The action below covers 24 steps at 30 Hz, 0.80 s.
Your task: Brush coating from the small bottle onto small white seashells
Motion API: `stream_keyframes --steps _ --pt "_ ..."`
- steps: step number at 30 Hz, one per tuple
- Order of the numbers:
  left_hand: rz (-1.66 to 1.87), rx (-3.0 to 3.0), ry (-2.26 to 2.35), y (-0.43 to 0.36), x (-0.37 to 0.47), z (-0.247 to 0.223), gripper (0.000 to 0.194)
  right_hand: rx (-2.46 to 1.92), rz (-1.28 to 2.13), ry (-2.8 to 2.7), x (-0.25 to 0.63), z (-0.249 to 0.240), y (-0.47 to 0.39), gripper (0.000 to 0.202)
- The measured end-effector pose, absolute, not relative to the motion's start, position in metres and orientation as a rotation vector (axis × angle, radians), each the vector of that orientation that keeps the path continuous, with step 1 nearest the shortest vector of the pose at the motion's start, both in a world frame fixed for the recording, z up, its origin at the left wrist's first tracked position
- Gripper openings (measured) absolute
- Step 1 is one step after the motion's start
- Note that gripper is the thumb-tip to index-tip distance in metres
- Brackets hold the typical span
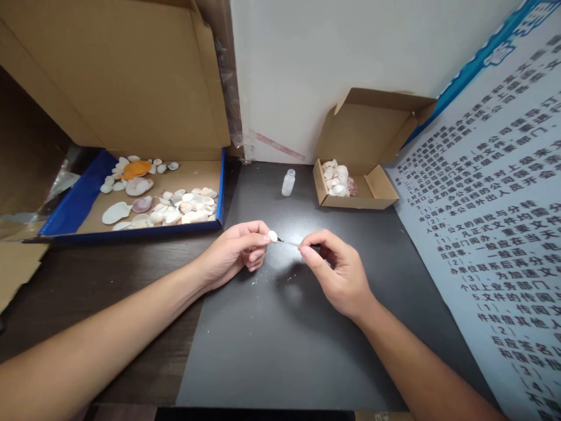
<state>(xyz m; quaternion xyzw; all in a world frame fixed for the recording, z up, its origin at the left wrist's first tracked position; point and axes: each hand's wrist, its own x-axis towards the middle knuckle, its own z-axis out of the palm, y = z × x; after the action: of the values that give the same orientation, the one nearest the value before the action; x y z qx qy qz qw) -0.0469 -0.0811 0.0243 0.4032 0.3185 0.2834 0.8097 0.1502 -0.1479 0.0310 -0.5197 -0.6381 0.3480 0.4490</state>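
A small whitish shell (273, 236) is held up, a thin dark-tipped tool (291, 243) reaching its edge.

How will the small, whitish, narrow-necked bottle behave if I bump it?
The small, whitish, narrow-necked bottle would probably tip easily, being taller than its base is wide. It might slide too: the smooth, dark grey work surface shows a glossy highlight. It's likely light, judging by its small size.

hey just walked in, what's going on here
A person's left hand pinches what looks like a small white shell; the right hand holds a thin tool, its dark tip at the shell's edge. Beyond them a bottle stands on the dark surface. More shells lie in a blue-edged box on the left and a smaller cardboard box on the right.
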Motion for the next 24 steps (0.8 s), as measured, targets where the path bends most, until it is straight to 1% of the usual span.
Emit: stream_keyframes --steps 7,15,21,24 --pt "0.584 0.871 0.661 -0.0811 -0.0475 0.0226 0.013 -1.335 0.842 -1.650 0.1486 0.0316 -0.1478 0.009" --pt "0.606 0.861 0.656 -0.0824 -0.0466 0.0219 0.013 -1.207 1.103 -1.508 0.1524 0.0368 -0.1515 0.013" --pt "0.603 0.892 0.656 -0.0823 -0.0461 0.0217 0.012 -1.333 1.040 -1.518 0.1515 0.0350 -0.1499 0.013" --pt "0.592 0.914 0.656 -0.0822 -0.0460 0.0217 0.013 -1.254 1.089 -1.489 0.1523 0.0362 -0.1510 0.014"
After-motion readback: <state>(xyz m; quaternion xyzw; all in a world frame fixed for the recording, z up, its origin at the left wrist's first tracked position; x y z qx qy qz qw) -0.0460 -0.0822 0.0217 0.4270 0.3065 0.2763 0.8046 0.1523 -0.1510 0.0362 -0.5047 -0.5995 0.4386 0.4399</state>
